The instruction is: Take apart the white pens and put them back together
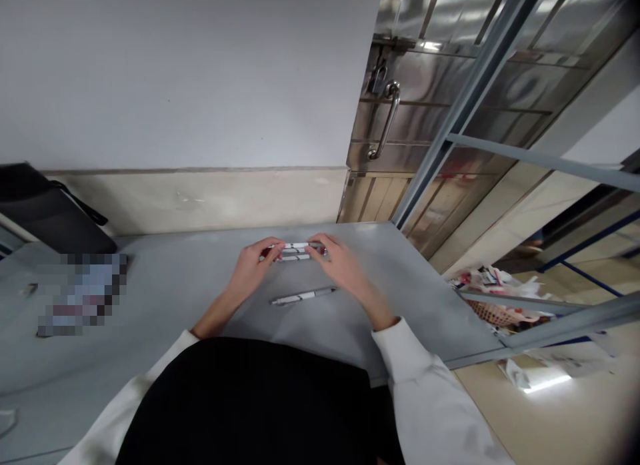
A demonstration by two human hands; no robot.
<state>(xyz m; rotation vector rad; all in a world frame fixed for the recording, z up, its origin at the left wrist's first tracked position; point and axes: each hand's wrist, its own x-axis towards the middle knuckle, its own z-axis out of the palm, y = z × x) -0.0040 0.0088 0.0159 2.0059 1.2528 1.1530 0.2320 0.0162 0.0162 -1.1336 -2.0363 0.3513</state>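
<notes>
Head view, looking down past a black top and white sleeves: both hands meet near the far edge of the grey worktop [410, 298]. The left hand [249, 268] and the right hand [343, 265] each have their fingers curled round one end of a small bundle of pens [295, 251], white with red and dark markings, lying crosswise between them just above the surface. How many pens make up the bundle cannot be told. A single white pen [303, 296] lies loose on the worktop just in front of the hands, nearer the body, touching neither. At the far left rests a black bag [47, 212]. Behind the worktop stands a steel door with a handle [386, 122]. Beyond its right edge sits a basket of litter [493, 305].
</notes>
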